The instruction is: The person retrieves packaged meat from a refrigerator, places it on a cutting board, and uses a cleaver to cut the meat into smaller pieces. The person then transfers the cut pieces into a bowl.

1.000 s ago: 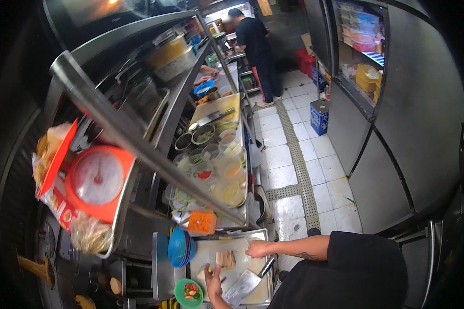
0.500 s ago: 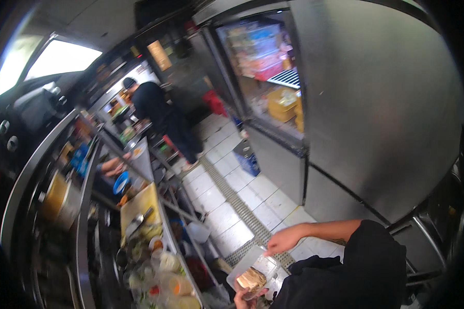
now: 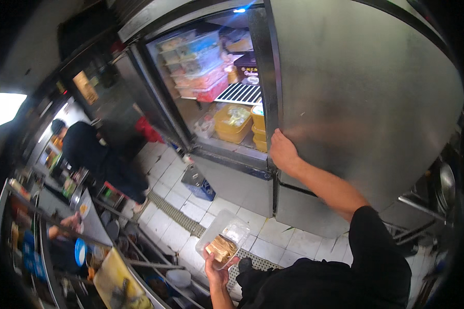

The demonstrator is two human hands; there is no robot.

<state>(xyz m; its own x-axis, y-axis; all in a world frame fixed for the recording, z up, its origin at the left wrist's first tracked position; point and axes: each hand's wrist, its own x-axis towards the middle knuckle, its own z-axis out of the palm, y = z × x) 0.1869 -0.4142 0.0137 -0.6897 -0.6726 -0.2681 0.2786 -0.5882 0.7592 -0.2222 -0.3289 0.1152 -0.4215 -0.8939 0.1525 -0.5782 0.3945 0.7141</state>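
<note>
My left hand [image 3: 216,272] holds a clear plastic container [image 3: 235,230] low in front of me, fingers wrapped round its near side. Inside lie several light-brown, flat slabs of food [image 3: 221,250], stacked at one end; I cannot tell what food it is. My right arm stretches forward, and my right hand [image 3: 285,151] grips the left edge of a closed steel refrigerator door [image 3: 355,103], its fingertips curled at the edge. Left of that door, the refrigerator's open compartment [image 3: 232,149] shows stacked clear tubs [image 3: 198,64], a wire shelf [image 3: 239,93] and yellow tubs [image 3: 233,123].
A blue square tin [image 3: 198,183] stands on the white-tiled floor [image 3: 314,244] below the open compartment. At left, a metal-framed counter bears a yellowed cutting board [image 3: 113,280]. Another person in dark clothes [image 3: 95,154] works farther back; someone else's hand [image 3: 69,224] shows behind the counter.
My right hand has left the container and reached up to the refrigerator door. My view has turned right, toward the refrigerator. The container stays in my left hand.
</note>
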